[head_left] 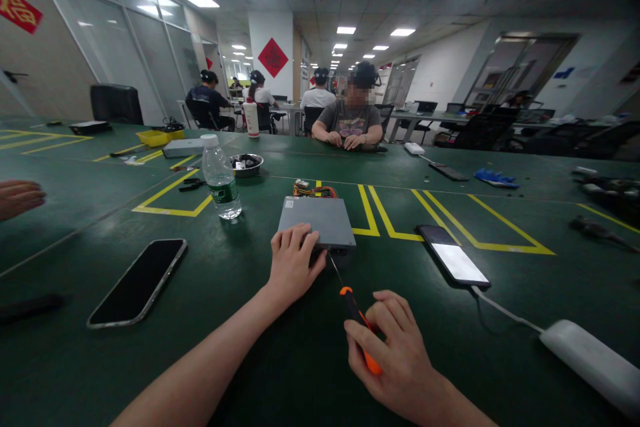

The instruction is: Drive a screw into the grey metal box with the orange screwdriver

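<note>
A grey metal computer power supply (320, 217) lies flat on the green table, its bundle of coloured cables (320, 191) at the far side. My left hand (295, 260) grips its near left edge, fingers on top and thumb at the front face. In my right hand (393, 343) is a screwdriver (356, 310) with an orange and black handle. Its thin shaft points up and away, with the tip at the near face of the power supply. Whether the tip sits in a screw is too small to tell.
A water bottle (221, 180) and a metal bowl (246, 165) of small parts stand behind left. One phone (139, 282) lies left; another phone (453, 255), cabled to a white power bank (590, 360), lies right. Another person's hand (20, 199) shows at the left edge. A person (350, 117) sits opposite.
</note>
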`<state>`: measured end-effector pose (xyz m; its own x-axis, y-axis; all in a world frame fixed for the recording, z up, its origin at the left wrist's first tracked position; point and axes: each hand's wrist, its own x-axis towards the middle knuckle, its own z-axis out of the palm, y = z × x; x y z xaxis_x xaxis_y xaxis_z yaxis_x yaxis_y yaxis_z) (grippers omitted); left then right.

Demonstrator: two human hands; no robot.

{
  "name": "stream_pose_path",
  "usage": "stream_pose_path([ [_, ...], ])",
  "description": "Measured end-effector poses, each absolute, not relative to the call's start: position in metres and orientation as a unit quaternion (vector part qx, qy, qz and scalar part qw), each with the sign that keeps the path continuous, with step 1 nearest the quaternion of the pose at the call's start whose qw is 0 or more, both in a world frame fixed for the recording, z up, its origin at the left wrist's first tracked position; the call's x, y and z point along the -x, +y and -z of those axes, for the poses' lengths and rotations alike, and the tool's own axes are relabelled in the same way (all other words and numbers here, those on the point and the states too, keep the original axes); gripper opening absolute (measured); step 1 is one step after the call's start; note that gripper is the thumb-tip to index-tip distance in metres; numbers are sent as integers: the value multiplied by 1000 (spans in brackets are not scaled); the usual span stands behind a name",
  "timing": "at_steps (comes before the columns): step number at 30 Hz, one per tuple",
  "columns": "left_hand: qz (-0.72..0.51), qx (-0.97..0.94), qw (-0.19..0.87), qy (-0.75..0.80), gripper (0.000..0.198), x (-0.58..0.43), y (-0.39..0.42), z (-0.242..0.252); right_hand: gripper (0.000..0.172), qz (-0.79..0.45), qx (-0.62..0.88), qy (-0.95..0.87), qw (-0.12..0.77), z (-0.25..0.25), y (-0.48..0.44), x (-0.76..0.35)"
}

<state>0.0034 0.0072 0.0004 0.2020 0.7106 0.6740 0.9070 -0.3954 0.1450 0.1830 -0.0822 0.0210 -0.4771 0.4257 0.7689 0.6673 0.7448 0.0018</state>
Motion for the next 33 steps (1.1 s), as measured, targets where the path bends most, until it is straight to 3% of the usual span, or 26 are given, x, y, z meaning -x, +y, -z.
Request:
stream_pose_path([
  [2,343,761,145,-532,26,-4,7,-1,11,150,325,-848,392,-21,-81,-185],
  [5,347,761,148,-527,26,-4,7,0,23,131,348,-833,409,-20,-78,-189],
  [9,344,762,145,-530,27,-3,8,1,13,122,346,-831,418,-18,-77,-190],
  [18,338,761,152,-533,27,-3,8,2,9,141,327,-851,386,-22,-80,-184],
  [22,342,761,150,-530,27,-3,8,1,20,116,344,-842,399,-20,-78,-188],
  [33,339,763,149,-529,27,-2,8,0,14,139,332,-847,391,-25,-83,-180],
])
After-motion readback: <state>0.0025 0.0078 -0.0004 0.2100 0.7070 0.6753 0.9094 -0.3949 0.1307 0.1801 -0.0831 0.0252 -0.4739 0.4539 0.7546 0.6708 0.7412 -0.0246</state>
